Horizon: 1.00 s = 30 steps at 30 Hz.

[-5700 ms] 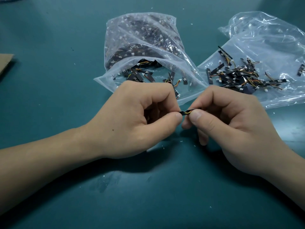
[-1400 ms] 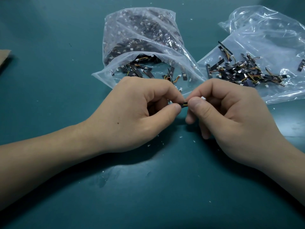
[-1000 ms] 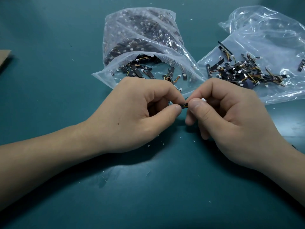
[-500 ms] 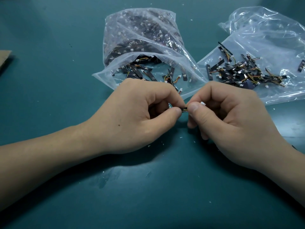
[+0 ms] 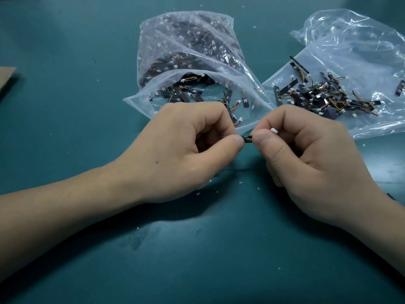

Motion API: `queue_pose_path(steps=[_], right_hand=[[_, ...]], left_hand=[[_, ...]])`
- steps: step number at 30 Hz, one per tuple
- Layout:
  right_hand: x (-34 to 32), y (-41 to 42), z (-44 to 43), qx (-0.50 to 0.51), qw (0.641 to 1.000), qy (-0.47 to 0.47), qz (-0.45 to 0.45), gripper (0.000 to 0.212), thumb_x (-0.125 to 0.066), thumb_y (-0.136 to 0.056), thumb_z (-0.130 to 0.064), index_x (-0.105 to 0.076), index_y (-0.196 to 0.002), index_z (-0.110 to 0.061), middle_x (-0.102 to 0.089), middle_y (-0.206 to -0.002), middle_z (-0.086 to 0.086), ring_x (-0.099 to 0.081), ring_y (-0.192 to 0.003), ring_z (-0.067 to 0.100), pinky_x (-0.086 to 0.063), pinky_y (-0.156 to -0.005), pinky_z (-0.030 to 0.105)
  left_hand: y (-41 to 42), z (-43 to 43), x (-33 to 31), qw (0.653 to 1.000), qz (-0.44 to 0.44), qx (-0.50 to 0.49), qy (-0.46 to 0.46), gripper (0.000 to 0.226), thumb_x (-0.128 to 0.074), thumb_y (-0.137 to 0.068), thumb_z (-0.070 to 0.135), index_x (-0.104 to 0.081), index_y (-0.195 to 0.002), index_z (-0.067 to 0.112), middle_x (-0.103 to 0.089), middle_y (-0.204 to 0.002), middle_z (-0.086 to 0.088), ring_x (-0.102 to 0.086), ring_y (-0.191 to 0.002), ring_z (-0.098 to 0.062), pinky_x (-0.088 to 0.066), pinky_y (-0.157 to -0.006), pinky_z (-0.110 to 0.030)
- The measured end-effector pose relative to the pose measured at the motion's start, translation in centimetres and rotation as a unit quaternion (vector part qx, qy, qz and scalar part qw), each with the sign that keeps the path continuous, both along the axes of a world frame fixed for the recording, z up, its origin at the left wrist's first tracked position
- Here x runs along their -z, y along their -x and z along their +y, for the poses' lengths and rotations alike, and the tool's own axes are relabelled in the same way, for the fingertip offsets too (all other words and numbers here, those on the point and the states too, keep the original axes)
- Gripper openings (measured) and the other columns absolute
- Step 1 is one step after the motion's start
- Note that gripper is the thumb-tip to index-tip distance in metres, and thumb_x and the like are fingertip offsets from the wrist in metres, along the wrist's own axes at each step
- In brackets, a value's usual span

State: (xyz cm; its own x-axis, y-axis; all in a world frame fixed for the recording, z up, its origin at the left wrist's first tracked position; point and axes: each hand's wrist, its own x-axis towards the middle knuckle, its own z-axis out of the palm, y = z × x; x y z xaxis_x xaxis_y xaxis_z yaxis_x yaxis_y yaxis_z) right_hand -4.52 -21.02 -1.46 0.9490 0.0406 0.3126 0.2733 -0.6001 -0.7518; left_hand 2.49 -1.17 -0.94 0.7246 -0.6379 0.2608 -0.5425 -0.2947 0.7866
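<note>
A small black circuit strip with thin wires [image 5: 247,139] is pinched between both hands, low over the green table. My left hand [image 5: 184,150] grips its left end between thumb and curled forefinger. My right hand [image 5: 306,159] pinches its right end, and a small white connector [image 5: 274,130] pokes out above that thumb. Most of the strip is hidden by the fingers.
A clear plastic bag [image 5: 192,62] full of similar black strips lies open just behind the hands. A second bag [image 5: 355,55] at the right lies flat with several loose strips [image 5: 317,95] on it. A brown cardboard corner [image 5: 6,77] shows at the left edge. White crumbs dot the table.
Both hands have kept their pinch on the strip. Over the last seconds they drew closer together, so less of the strip shows, and the white connector has appeared above my right thumb.
</note>
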Motion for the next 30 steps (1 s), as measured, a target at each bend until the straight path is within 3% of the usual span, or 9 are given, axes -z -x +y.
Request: queue_pose_path(steps=[6, 11, 21, 24, 30], right_hand=[[-0.09, -0.13, 0.01, -0.005, 1.000, -0.019, 0.017, 0.015, -0.056, -0.100, -0.039, -0.058, -0.086, -0.034, -0.055, -0.059, 0.006, -0.047, -0.048, 0.024, -0.039, -0.047, 0.039], [-0.13, -0.17, 0.04, -0.022, 0.999, -0.019, 0.030, 0.015, -0.054, -0.102, -0.034, -0.056, -0.087, -0.034, -0.061, -0.061, -0.006, -0.056, -0.051, 0.019, -0.042, -0.050, 0.025], [-0.30, -0.07, 0.09, -0.046, 0.998, -0.012, 0.033, 0.014, -0.054, -0.100, -0.032, -0.056, -0.087, -0.034, -0.069, -0.070, -0.008, -0.059, -0.056, 0.018, -0.045, -0.052, 0.025], [-0.22, -0.11, 0.08, -0.050, 0.998, -0.006, 0.028, 0.014, -0.054, -0.101, -0.030, -0.055, -0.089, -0.035, -0.070, -0.073, -0.009, -0.060, -0.056, 0.016, -0.043, -0.054, 0.019], [-0.24, -0.12, 0.05, -0.048, 0.998, -0.020, 0.024, 0.013, -0.051, -0.100, -0.036, -0.056, -0.088, -0.034, -0.069, -0.071, -0.009, -0.058, -0.053, 0.019, -0.045, -0.049, 0.028]], left_hand=[[-0.07, 0.14, -0.14, 1.000, -0.013, 0.008, -0.004, 0.021, -0.065, -0.095, 0.021, -0.062, -0.075, 0.017, -0.054, -0.058, 0.007, -0.046, -0.051, -0.005, -0.034, -0.053, -0.012], [-0.13, 0.21, 0.01, 1.000, 0.000, 0.009, 0.014, 0.020, -0.064, -0.096, 0.021, -0.064, -0.077, 0.014, -0.057, -0.059, 0.002, -0.049, -0.052, -0.013, -0.037, -0.052, -0.017], [-0.18, 0.30, 0.21, 1.000, -0.009, 0.012, 0.026, 0.021, -0.063, -0.096, 0.022, -0.064, -0.077, 0.014, -0.058, -0.060, 0.000, -0.050, -0.053, -0.016, -0.038, -0.052, -0.020], [-0.19, 0.31, 0.24, 0.999, -0.018, 0.009, 0.027, 0.021, -0.063, -0.096, 0.022, -0.064, -0.077, 0.013, -0.058, -0.060, 0.000, -0.050, -0.053, -0.017, -0.038, -0.051, -0.020], [-0.31, 0.32, 0.36, 0.998, -0.019, 0.022, 0.048, 0.014, -0.065, -0.096, 0.023, -0.065, -0.085, 0.014, -0.059, -0.065, 0.002, -0.051, -0.055, -0.018, -0.041, -0.052, -0.024]])
